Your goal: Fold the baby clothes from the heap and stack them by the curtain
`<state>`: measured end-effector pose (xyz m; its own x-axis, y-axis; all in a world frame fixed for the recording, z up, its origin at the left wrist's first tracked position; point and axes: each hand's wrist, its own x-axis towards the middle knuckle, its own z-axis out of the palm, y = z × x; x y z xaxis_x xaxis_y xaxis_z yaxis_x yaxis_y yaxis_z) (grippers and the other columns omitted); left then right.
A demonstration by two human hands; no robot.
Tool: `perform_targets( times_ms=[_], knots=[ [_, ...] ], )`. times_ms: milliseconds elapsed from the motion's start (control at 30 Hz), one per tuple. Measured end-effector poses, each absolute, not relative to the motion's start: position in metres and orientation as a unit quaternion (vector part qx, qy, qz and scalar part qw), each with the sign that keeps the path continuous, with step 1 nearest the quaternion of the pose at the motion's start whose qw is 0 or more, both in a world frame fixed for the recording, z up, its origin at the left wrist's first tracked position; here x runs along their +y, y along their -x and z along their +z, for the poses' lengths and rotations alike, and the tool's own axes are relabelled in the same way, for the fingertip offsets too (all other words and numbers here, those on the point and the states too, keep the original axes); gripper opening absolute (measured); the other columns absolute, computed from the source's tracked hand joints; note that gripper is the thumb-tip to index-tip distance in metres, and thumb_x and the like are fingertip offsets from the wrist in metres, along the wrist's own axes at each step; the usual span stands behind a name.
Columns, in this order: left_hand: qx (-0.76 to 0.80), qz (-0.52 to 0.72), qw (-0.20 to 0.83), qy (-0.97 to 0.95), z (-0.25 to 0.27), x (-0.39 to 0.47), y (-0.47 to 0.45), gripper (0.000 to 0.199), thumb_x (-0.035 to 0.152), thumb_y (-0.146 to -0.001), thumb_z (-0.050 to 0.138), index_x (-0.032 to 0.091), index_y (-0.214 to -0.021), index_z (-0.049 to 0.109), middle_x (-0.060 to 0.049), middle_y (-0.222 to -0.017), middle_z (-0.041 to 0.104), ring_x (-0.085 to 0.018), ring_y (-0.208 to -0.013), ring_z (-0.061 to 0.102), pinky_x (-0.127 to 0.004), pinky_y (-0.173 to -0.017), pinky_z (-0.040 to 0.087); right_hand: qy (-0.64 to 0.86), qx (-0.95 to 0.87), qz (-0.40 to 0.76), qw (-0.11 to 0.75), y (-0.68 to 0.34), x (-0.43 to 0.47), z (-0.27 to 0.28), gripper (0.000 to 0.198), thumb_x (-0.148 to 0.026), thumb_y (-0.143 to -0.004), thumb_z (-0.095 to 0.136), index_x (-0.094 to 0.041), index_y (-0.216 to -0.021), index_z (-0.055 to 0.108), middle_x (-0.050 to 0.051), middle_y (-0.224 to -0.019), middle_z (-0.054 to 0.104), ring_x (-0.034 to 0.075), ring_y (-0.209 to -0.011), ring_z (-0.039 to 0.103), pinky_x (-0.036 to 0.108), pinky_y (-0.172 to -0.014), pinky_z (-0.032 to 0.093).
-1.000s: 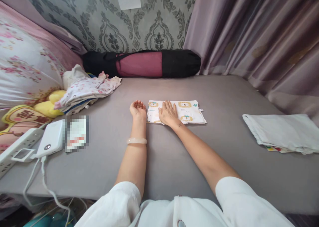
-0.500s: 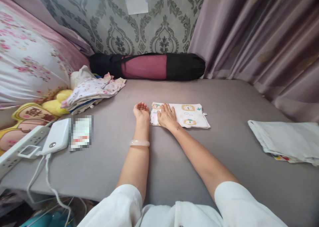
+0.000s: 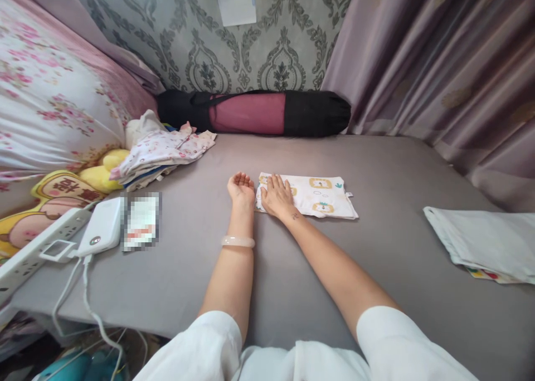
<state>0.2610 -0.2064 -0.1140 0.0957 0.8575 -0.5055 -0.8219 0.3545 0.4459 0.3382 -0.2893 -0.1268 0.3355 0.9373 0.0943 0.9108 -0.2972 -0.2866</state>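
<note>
The folded cloth (image 3: 324, 198), white with yellow and green prints, lies flat around the middle of the grey surface (image 3: 188, 219), its long sides running roughly along the far edge and a small tag sticking out at its right end. The right hand (image 3: 278, 196) rests palm down on the cloth's left part, fingers straight and slightly spread, gripping nothing. The left hand (image 3: 241, 189) lies palm up at the cloth's left end, its fingers loosely curled and holding nothing; whether it touches the cloth is hard to tell. The hands are apart, a narrow gap between them. A pale bangle (image 3: 238, 242) circles the left forearm. Toward the right edge lies a white folded pile (image 3: 489, 239), with coloured fabric showing beneath. Along the far edge, before the patterned wall (image 3: 282, 63), stretches a black and dark pink bag (image 3: 251, 113). Near the far left corner are heaped clothes (image 3: 165, 147), beside a yellow plush (image 3: 100, 177) and a floral pillow (image 3: 62, 97). Closer in on the left sit a power strip (image 3: 25, 264), a white power bank (image 3: 102, 225) with cables, and a blurred packet (image 3: 142, 222). A mauve curtain (image 3: 438, 58) hangs at the far right corner.
</note>
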Motion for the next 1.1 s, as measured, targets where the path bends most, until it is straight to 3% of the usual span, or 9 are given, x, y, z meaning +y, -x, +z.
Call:
perform_targets(
  times_ms=[633, 833, 1100],
  knots=[
    [0.330, 0.620, 0.697, -0.143, -0.129, -0.191, -0.254, 0.010, 0.028, -0.076, 0.049, 0.021, -0.072, 0.054, 0.002, -0.066, 0.056, -0.008, -0.055, 0.053, -0.022, -0.060, 0.039, 0.768, -0.616, 0.059, 0.163, -0.323, -0.276, -0.123, 0.056, -0.032, -0.100, 0.027, -0.003, -0.147, 0.036, 0.015, -0.155, 0.033, 0.024, -0.145, 0.024, 0.039, -0.119, 0.013],
    [0.342, 0.609, 0.692, -0.181, -0.123, -0.197, -0.266, 0.011, 0.029, -0.076, 0.054, 0.019, -0.072, 0.056, 0.002, -0.065, 0.058, -0.007, -0.054, 0.053, -0.021, -0.056, 0.037, 0.800, -0.574, 0.034, 0.170, -0.348, -0.298, -0.118, 0.057, -0.033, -0.100, 0.028, -0.003, -0.149, 0.033, 0.015, -0.157, 0.028, 0.026, -0.147, 0.019, 0.045, -0.119, 0.006],
    [0.354, 0.554, 0.603, -0.451, -0.117, -0.222, -0.282, 0.021, 0.038, -0.077, 0.062, 0.017, -0.080, 0.062, -0.003, -0.075, 0.067, -0.012, -0.066, 0.063, -0.022, -0.059, 0.044, 0.822, -0.546, 0.049, 0.154, -0.361, -0.312, -0.126, 0.059, -0.035, -0.100, 0.027, -0.002, -0.148, 0.034, 0.016, -0.156, 0.030, 0.027, -0.146, 0.019, 0.046, -0.119, 0.005]
  ],
)
